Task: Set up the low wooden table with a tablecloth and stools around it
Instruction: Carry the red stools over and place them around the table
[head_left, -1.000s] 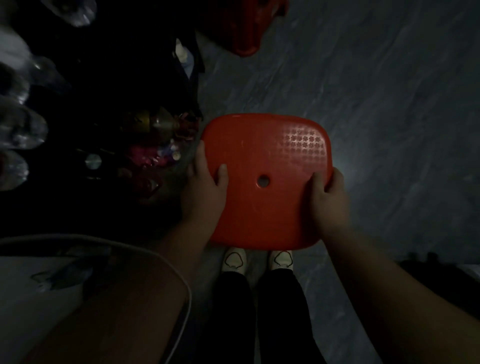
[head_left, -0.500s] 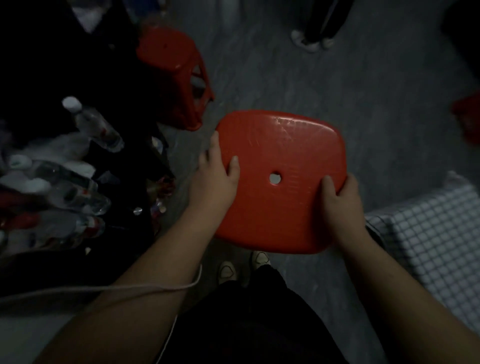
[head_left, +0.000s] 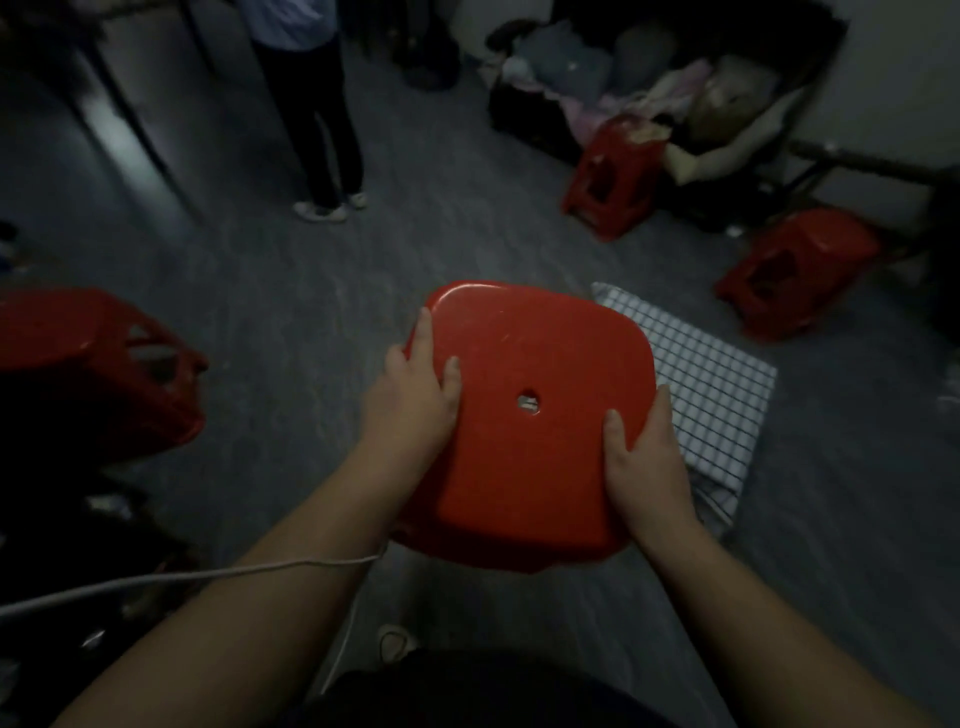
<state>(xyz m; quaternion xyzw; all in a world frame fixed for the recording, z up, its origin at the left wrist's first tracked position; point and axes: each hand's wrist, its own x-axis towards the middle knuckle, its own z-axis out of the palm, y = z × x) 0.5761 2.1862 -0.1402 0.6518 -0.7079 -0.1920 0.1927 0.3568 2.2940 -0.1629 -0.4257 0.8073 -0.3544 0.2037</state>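
Head view: the left hand (head_left: 410, 400) and right hand (head_left: 644, 457) hold a red stool (head_left: 530, 364) seat-up in front of the body, above the floor (head_left: 311, 291); the left grips its left edge with the thumb curled onto the seat, and the right grips the near right edge, thumb on top, fingers hidden underneath. A checked cloth (head_left: 711, 384) lies spread just behind it to the right, partly hidden by the seat, while a left stool (head_left: 88, 364), far stool (head_left: 613, 176) and right stool (head_left: 795, 270) stand well apart and a person (head_left: 317, 104) stands at the far side
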